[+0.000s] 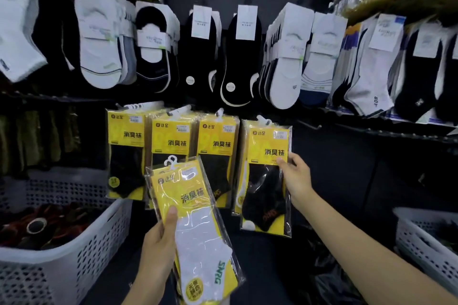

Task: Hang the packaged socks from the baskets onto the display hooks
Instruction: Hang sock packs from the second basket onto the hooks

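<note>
My left hand (158, 238) grips a yellow pack of white socks (195, 225) by its left edge, tilted, with its white hanger tab at the top. My right hand (295, 178) pinches the right edge of a yellow pack of black socks (266, 181) that hangs on the rightmost filled hook of the lower row. To its left, several more yellow packs of black socks (173, 141) hang on hooks in the same row. A bare display hook (309, 125) juts out just right of the hanging packs.
A white perforated basket (81, 250) holding dark and red socks stands at the lower left. Another white basket (426, 238) stands at the lower right. Above, a row of loose white and black socks (238, 57) hangs on hooks. A dark plastic bag lies on the floor.
</note>
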Motion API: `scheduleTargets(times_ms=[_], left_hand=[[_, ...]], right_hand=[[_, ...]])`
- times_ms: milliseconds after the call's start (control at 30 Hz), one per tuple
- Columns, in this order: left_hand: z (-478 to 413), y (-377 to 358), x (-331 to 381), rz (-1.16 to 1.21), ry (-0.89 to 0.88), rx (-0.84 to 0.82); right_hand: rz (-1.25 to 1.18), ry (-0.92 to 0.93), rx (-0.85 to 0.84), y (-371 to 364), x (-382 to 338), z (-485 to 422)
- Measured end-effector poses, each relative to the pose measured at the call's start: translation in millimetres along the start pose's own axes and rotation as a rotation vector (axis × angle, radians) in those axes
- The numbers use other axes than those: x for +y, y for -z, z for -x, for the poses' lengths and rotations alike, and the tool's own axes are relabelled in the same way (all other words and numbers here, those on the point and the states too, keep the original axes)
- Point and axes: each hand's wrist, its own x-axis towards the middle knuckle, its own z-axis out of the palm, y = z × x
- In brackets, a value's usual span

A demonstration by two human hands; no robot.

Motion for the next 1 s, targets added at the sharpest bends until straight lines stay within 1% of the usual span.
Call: scheduleTargets(times_ms=[167, 267, 400, 533, 567, 633, 700, 767, 833, 900, 1000], left_hand=[[-12.5, 2.5, 1.0, -0.005, 0.013, 0.001], [-17.5, 3.6, 1.0, 0.005, 0.012, 0.025], [-17.6, 3.4, 1.4, 0.029, 0.006, 0.027], [-17.1, 1.1, -1.3, 0.035, 0.011, 0.024], [-16.6, 0.1, -1.9, 0.038, 0.019, 0.019], [-15.6, -3.9, -1.7, 0.052, 0.049, 0.004], [-13.8, -9.4, -2.0, 0.064, 0.079, 0.0], [-10.3, -15.1, -2.5, 0.069, 0.089, -0.007], [-5.9, -20.3, -4.2, 0.068, 0.105, -0.014], [-1.1, -24.0, -5.9, 0.069, 0.126, -0.018], [3.3, -26.0, -6.7, 0.044, 0.123, -0.028]], right_hand=[[0.029, 0.009, 0.013, -8.3, 15.7, -24.9], [0.079, -0.005, 0.083, -17.2, 24.2, -47.8], [0.129, -0.165, 0.288, -26.6, 32.1, -71.6], [0.113, -0.302, 0.36, -22.2, 45.5, -68.1], [0.131, -0.31, 0.338, -21.6, 48.8, -61.3], [0.097, -0.292, 0.219, -23.5, 50.4, -37.7], [0.02, -0.298, 0.015, -29.6, 43.8, -0.7], [0.009, -0.295, -0.196, -36.5, 36.9, 37.4], [0.022, -0.252, -0.345, -41.3, 32.3, 67.3], [0.032, -0.182, -0.407, -43.4, 28.7, 87.4], [0.017, -0.14, -0.379, -39.6, 26.1, 97.6]])
